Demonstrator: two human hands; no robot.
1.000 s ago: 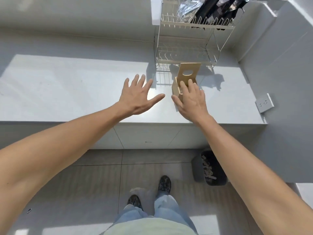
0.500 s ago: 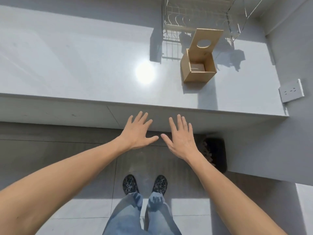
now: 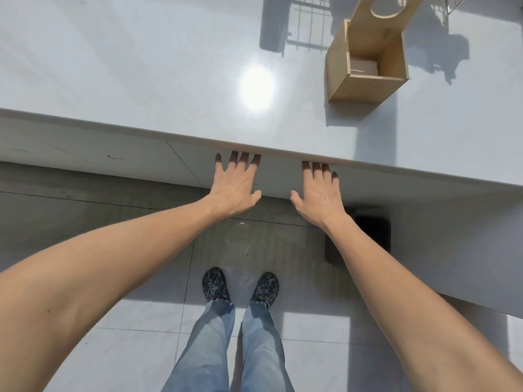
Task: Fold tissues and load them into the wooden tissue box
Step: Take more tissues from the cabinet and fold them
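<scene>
Left hand [image 3: 234, 190] spread flat and empty, fingertips under the lip of the pale grey stone countertop [image 3: 141, 66]. Right hand [image 3: 319, 198] just beside, likewise splayed and holding nothing. Farther right on the counter, light wooden tissue box [image 3: 365, 87], lid up, folded white tissues [image 3: 363, 67] inside; below, dark bin [image 3: 373, 239] on the floor.

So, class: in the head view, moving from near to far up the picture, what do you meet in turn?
Jeans → shoes → hands → counter's front edge → wooden tissue box
</scene>
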